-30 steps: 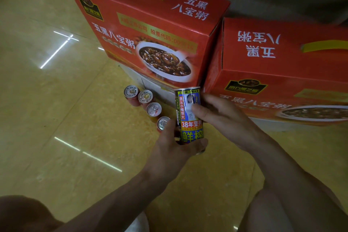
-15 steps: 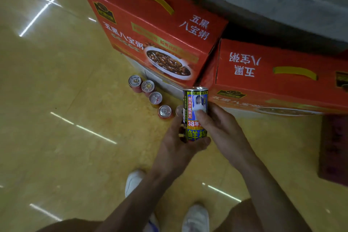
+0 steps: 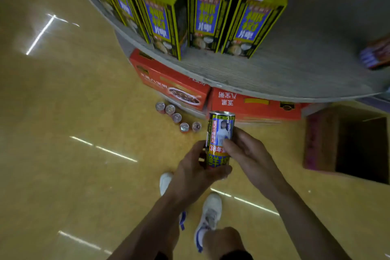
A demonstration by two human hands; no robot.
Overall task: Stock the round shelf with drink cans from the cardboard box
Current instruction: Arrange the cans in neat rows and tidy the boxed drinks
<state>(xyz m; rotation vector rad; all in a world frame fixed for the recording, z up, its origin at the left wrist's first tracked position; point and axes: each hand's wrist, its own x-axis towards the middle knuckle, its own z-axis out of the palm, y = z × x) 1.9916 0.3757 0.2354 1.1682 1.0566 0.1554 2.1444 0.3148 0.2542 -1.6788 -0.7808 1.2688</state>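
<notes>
Drink can (image 3: 220, 139): tall metal cylinder w/ blue, yellow and red label. Held upright in mid-air in front of the person, below the rim of the round grey shelf (image 3: 253, 78) and above the glossy yellow floor (image 3: 63, 112).

Left hand (image 3: 196, 173) grips the can's lower end, thumb wrapped across the front near the base. Right hand (image 3: 251, 158) holds the mid-section from the right side, fingers curled against the label. Both hands are closed on the same can.

Shelf top carries tall yellow-and-blue cartons (image 3: 209, 12), upright, side by side in a row. Under the shelf: two red printed boxes (image 3: 175, 84), touching each other. Five small silver-topped cans (image 3: 177, 117) stand in a curved row on the floor, just beside the red boxes.

Open brown cardboard box (image 3: 320, 139) sits on the floor at right. Interior is dark; contents cannot be told. White shoes (image 3: 211, 213) show below the hands.
</notes>
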